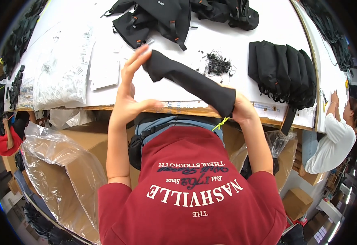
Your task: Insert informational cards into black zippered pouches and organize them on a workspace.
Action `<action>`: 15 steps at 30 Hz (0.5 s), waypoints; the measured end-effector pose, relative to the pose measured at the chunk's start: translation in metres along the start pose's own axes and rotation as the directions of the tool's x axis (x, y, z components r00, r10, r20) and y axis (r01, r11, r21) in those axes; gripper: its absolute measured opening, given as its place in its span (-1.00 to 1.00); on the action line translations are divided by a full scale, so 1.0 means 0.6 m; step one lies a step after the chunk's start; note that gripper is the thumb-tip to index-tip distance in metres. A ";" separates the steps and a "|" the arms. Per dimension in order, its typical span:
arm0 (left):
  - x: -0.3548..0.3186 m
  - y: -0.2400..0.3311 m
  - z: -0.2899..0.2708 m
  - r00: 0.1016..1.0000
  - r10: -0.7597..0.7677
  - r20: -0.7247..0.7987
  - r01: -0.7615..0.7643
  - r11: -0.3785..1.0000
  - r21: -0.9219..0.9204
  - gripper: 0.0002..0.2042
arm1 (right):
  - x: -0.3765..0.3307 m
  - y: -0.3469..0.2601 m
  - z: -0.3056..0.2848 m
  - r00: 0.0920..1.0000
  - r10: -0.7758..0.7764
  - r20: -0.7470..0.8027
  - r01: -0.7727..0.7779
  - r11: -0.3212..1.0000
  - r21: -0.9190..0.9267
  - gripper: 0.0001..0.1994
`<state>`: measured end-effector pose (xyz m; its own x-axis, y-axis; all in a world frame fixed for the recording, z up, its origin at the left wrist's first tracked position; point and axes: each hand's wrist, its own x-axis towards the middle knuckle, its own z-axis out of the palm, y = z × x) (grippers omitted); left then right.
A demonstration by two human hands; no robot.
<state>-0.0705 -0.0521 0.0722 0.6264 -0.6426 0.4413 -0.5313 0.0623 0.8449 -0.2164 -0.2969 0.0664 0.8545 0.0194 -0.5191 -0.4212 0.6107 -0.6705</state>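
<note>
A long black fabric pouch (pixel 194 81) stretches slantwise above the near edge of the white table, its left end higher up. My right hand (pixel 245 109) grips the lower right end, with the fingers partly behind the cloth. Beside the upper left end, my left hand (pixel 130 96) is open, thumb and fingers spread wide and slightly blurred. Whether its fingertips touch the pouch I cannot tell. Beyond the pouch lies a loose heap of small black cords (pixel 218 66). To the right, several similar black pouches (pixel 282 67) rest in an overlapping row.
Black bags (pixel 162 22) with orange tabs lie at the far side. Clear plastic packets (pixel 62 69) and white sheets (pixel 104 75) cover the left part. Plastic-lined cardboard boxes (pixel 64 175) stand below the wooden table edge (pixel 186 109). A person in white (pixel 333 139) works at right.
</note>
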 end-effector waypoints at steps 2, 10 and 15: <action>-0.004 -0.014 0.003 0.996 0.037 -0.086 -0.035 0.999 0.024 -0.27 | 0.007 0.018 -0.027 0.989 0.039 0.142 -0.026 0.995 -0.093 -0.76; 0.001 0.017 0.030 0.985 -0.153 -0.074 0.148 0.987 -0.066 -0.65 | 0.023 0.025 -0.014 0.900 -0.434 -0.039 0.331 0.740 -0.586 -0.64; -0.006 0.014 0.060 0.966 -0.197 -0.166 0.171 0.972 -0.159 -0.83 | -0.012 -0.012 0.014 0.752 -0.647 0.128 0.608 0.605 -0.514 -0.45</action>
<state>-0.0979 -0.0771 0.0670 0.8047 -0.5065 0.3098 -0.3184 0.0723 0.9452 -0.2168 -0.2950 0.0794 0.9538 -0.2791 0.1114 0.1085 -0.0261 -0.9938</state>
